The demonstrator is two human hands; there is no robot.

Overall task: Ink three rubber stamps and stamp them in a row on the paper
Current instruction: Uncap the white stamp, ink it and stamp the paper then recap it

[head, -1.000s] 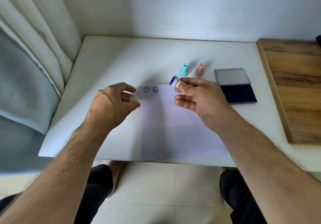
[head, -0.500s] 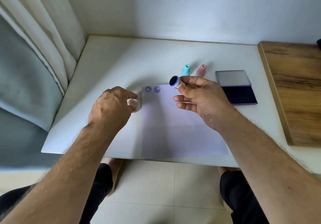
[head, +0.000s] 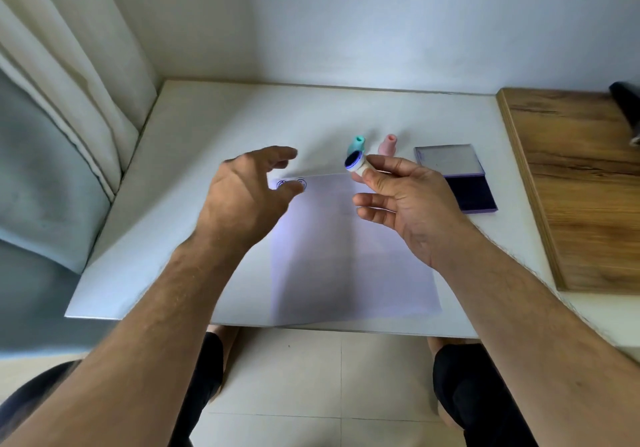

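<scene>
A white table [head: 207,141] stands in a room corner, a curtain [head: 69,100] along its left edge and a wooden board [head: 581,186] at its right edge. A sheet of paper [head: 353,259] lies at the near edge, with two round stamp prints [head: 292,183] side by side in its far left corner. An open ink pad [head: 464,183] sits right of the paper. The left hand [head: 242,197] hovers over the paper's far left corner, fingers spread loosely, holding nothing. The right hand [head: 408,200] pinches a white stamp [head: 355,164] between thumb and forefinger above the paper's far edge, inked face tilted leftward. A teal stamp [head: 357,145] and a pink stamp [head: 388,145] stand upright just beyond the paper.
</scene>
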